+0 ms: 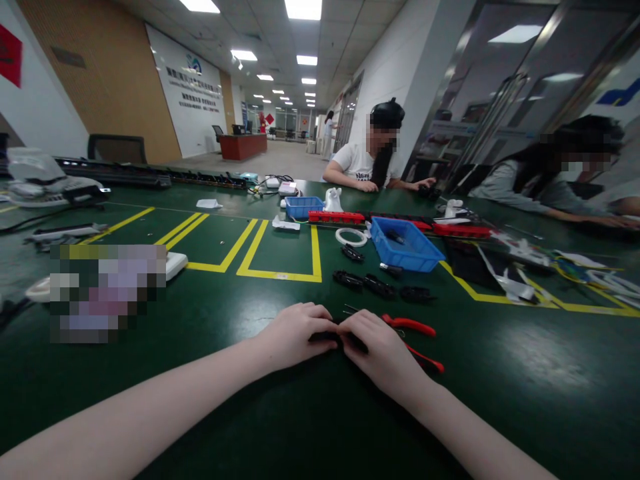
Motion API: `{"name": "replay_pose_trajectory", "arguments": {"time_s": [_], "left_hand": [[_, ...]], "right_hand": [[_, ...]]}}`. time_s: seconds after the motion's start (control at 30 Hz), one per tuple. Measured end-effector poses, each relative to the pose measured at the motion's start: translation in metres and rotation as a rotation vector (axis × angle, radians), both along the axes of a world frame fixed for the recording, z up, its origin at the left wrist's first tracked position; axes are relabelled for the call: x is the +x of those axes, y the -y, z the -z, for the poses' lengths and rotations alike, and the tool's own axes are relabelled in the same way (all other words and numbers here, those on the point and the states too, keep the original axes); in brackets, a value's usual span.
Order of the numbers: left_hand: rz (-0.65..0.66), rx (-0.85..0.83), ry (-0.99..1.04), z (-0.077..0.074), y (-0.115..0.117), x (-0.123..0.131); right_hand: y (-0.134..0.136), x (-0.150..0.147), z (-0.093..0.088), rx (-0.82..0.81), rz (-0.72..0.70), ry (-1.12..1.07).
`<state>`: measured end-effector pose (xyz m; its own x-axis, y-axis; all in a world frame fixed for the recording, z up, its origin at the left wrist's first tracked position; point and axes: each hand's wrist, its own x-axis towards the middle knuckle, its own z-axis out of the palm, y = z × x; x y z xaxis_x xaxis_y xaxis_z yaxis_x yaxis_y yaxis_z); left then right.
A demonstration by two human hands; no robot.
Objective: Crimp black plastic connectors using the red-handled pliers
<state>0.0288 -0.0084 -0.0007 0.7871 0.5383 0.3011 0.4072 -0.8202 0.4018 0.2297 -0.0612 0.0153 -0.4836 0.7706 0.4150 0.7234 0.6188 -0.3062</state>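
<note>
My left hand point(299, 333) and my right hand point(373, 343) meet at the fingertips over the green table point(250, 420). Both are closed in a pinch around something small and dark that the fingers mostly hide. Red-handled pliers point(413, 325) lie partly behind my right hand, with a second red handle point(425, 359) beside it. Just beyond my hands several black parts point(379, 286) lie in a row, and another black part point(353, 253) sits farther back near a white ring point(351, 237).
A blue bin point(406, 247) stands beyond the black parts, and a smaller blue bin point(303, 207) farther back. Red strips point(336, 217) lie between them. A blurred-out item point(113, 290) is at left. Two people sit across the table; cables and papers lie at right.
</note>
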Motion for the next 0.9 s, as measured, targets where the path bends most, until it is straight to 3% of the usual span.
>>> {"name": "replay_pose_trajectory", "arguments": {"time_s": [0.3,0.47,0.57,0.77,0.9], "left_hand": [[0.005,-0.012,0.007,-0.002,-0.001,0.000],[0.005,-0.017,0.024,-0.003,0.000,-0.001],[0.003,-0.004,0.004,-0.006,0.001,-0.001],[-0.005,-0.024,0.042,-0.005,0.002,-0.005],[-0.037,0.118,0.074,-0.015,0.006,-0.004]], "right_hand": [[0.001,0.000,-0.004,-0.037,0.072,0.024],[0.001,0.008,-0.005,-0.042,0.033,-0.004],[-0.002,0.026,-0.009,-0.024,0.051,0.066],[0.003,0.083,-0.002,-0.037,0.305,0.277],[0.016,0.102,0.008,-0.040,0.347,0.306]]}}
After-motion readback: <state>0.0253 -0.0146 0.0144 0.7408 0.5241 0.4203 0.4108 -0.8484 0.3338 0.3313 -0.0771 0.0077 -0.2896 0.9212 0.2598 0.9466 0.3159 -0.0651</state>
